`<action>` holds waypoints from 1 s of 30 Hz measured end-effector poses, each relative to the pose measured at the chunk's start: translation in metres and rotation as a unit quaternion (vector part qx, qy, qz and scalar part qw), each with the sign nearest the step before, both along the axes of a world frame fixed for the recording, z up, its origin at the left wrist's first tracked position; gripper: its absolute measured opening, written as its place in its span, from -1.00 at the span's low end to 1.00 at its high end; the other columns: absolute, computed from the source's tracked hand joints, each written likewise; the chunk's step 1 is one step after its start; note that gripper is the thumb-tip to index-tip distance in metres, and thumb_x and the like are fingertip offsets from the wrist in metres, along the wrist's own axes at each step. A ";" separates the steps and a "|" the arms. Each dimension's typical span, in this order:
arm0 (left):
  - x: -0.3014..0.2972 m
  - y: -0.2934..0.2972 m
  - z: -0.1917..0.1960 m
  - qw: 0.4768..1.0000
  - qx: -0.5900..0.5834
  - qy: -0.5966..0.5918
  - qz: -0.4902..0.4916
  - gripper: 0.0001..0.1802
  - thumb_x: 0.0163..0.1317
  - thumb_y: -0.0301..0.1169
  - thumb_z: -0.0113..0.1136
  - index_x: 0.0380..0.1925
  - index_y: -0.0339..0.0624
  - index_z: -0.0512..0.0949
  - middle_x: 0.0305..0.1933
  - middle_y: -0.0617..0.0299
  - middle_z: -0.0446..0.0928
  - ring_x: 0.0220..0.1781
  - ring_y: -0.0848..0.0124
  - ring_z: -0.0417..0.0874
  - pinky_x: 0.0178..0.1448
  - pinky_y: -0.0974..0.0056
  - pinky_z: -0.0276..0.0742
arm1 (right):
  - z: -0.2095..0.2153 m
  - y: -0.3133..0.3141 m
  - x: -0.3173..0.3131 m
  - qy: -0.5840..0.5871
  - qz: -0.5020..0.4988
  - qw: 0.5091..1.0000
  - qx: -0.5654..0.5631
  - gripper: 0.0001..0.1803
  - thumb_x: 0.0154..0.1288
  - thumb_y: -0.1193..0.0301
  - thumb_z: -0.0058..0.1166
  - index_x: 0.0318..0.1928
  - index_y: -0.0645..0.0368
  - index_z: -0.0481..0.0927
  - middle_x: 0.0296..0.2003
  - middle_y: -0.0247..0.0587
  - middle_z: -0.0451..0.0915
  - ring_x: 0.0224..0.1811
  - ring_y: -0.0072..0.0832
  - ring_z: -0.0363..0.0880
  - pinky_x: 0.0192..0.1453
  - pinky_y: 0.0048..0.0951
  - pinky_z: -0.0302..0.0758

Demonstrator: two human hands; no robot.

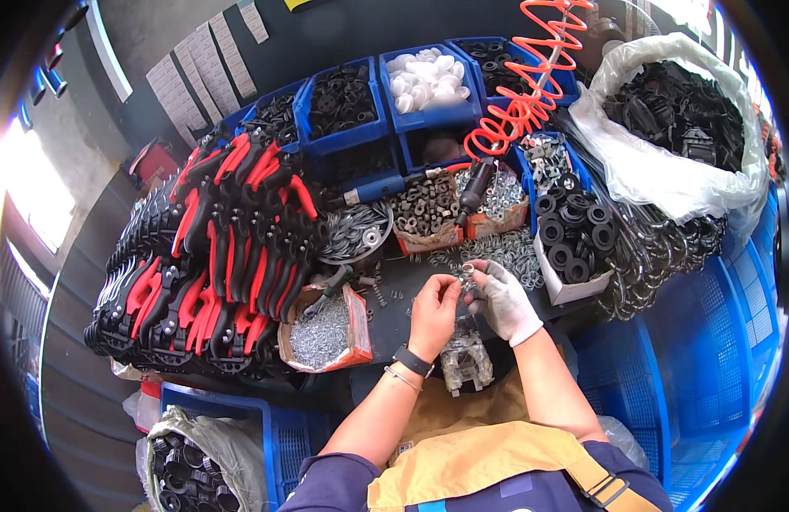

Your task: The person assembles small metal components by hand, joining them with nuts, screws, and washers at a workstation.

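My bare left hand [437, 311], with a dark watch and a bracelet at the wrist, is closed in a pinch; what its fingertips hold is hidden. Opposite it, my right hand [507, 305] in a white glove pinches a small shiny ring-shaped metal part [469, 270] between thumb and fingers. Both hands meet over the bench's front edge, fingertips nearly touching. Just below them stands a worn metal fixture [465, 363] with a pale, patchy surface. A pile of small springs [507, 256] lies beyond the right hand.
Black-and-red clamp-like tools [215, 256] are stacked at left. Near them is a box of small metal pins [322, 333]. Blue bins [343, 132] line the back. A powered driver [475, 189] hangs under a red coiled hose [531, 94]. Black rings [575, 239] fill a box at right.
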State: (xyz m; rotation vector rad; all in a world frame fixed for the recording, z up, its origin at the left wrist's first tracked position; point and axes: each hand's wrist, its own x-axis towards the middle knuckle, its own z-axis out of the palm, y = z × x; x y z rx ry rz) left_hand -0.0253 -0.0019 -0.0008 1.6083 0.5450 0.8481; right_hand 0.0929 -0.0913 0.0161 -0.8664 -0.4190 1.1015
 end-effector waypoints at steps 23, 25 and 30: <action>-0.006 -0.007 -0.005 0.945 0.318 0.043 0.066 -0.85 0.21 -0.56 0.16 -0.23 -0.31 0.42 -0.11 -0.04 0.50 -0.06 0.01 0.53 0.02 0.15 0.48 | -0.014 -0.003 -0.011 -0.585 -0.161 0.795 -0.007 -0.85 0.25 0.54 0.09 -0.18 0.30 0.51 -0.27 -0.16 0.55 -0.20 -0.54 0.59 -0.15 -0.48 0.50; -0.020 -0.012 0.011 0.935 0.339 0.062 0.082 -0.71 0.16 -0.50 0.26 -0.16 -0.30 0.42 -0.08 -0.08 0.46 -0.02 -0.04 0.50 0.05 0.10 0.47 | -0.006 -0.010 -0.014 -0.412 -0.140 0.896 -0.084 -0.87 0.24 0.56 0.09 -0.19 0.29 0.52 -0.27 -0.15 0.56 -0.28 -0.51 0.62 -0.21 -0.47 0.52; -0.062 0.001 0.011 0.904 0.304 0.265 0.144 -0.09 0.00 -0.36 0.44 0.29 -0.36 0.13 0.16 -0.22 0.26 0.10 -0.16 0.46 0.15 0.04 0.49 | -0.014 -0.016 -0.019 -0.181 -0.120 0.975 -0.050 -0.82 0.31 0.49 0.11 -0.12 0.27 0.50 -0.29 -0.29 0.54 -0.33 -0.56 0.58 -0.25 -0.52 0.53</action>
